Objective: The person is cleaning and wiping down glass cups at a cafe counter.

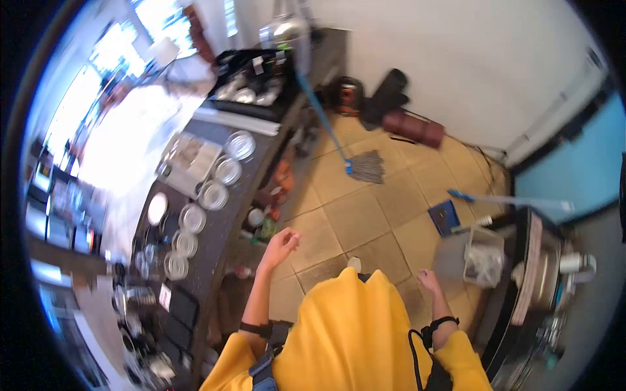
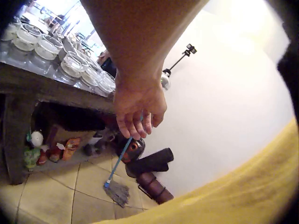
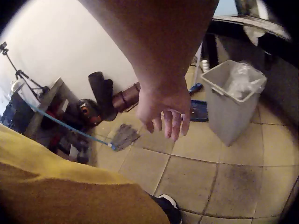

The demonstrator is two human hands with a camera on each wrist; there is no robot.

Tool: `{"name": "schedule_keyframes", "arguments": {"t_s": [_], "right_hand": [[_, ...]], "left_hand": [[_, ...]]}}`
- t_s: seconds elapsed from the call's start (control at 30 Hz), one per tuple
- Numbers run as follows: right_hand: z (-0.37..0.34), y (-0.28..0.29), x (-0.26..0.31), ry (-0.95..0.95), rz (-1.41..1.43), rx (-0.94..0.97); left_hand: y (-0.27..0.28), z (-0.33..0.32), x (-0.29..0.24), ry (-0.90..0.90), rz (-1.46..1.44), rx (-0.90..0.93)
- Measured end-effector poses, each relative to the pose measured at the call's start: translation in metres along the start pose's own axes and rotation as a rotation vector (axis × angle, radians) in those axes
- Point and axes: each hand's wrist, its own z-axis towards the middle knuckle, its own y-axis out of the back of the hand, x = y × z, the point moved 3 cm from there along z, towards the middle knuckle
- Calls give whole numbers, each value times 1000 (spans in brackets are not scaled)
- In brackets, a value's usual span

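Observation:
Both hands hang free with nothing in them. The left hand (image 1: 282, 247) is held out beside the dark counter, its fingers loosely bent; in the left wrist view the same hand (image 2: 140, 105) hangs down, fingers relaxed. Over the tiled floor on the other side, the right hand (image 1: 428, 281) is low by the body, and its fingers dangle loosely in the right wrist view, where the hand (image 3: 166, 109) overlaps the floor near a bin. A mop (image 1: 365, 167) with a blue handle leans on the counter's far end, its grey strands on the floor.
Several glass jars (image 1: 213, 194) line the counter (image 1: 251, 171) at left. A grey bin (image 3: 231, 109) with a plastic bag stands at right, near a blue dustpan (image 1: 445, 218) and a broom (image 1: 463, 195). Rolled mats (image 1: 412, 128) lie by the far wall. A sink counter (image 1: 521, 280) is at right.

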Motion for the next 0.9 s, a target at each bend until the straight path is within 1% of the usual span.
{"name": "schedule_keyframes", "arguments": {"t_s": [0.03,0.1,0.17,0.2,0.23,0.27,0.33,0.37,0.43,0.47,0.53,0.57,0.6,0.63,0.67,0.7,0.73,0.77,0.8,0.83,0.87,0.9], "right_hand": [[-27,-3,-20,-30,-6,-5],[-70,-20,-49,-46,-19,-124],[-130,-28,-41,76,-64,-93],[-146,-39,-55,11,-28,-100],[-169,-47,-58,48,14,-131],[-194,-51,-62,85,46,-162],[-254,-53,-58,-50,5,-235],[-279,-52,-76,-94,46,-298],[-311,-65,-100,-137,26,-281],[-324,-73,-117,-151,66,-318],[-354,-87,-156,-65,-6,-471],[-364,-96,-179,-243,63,-405],[-377,-106,-200,-418,137,-333],[-357,-155,-290,-345,16,-270],[-340,-200,-375,-267,-104,-218],[-352,-214,-385,-364,115,-274],[-369,-218,-385,-456,336,-328],[-392,-211,-368,-458,363,-354],[-422,-194,-348,-432,418,-472],[-441,-190,-337,-409,480,-576],[-453,-191,-335,-417,510,-575],[-462,-195,-347,-374,584,-647]], "left_hand": [[-6,1,2,-19,-16,23],[-20,-4,-3,-27,8,100],[-42,-8,11,-36,-12,199],[-55,-10,13,-34,9,248],[-67,-7,28,-49,124,308],[-83,-11,35,-62,63,380],[-121,-23,31,-63,101,517],[-140,-26,31,-82,119,581],[-183,-35,29,-101,135,707],[-202,-40,25,-92,129,753],[-244,-59,-8,-161,213,844],[-265,-66,-22,-209,272,901],[-287,-63,-21,-229,305,973],[-308,-66,-27,-253,324,1003],[-330,-72,-32,-240,304,1056],[-354,-77,-37,-225,283,1107],[-374,-80,-40,-249,300,1134],[-395,-84,-42,-274,320,1193],[-425,-91,-45,-301,329,1248],[-450,-93,-43,-309,345,1271],[-467,-96,-36,-248,353,1325],[-488,-102,-32,-194,358,1378]]}}
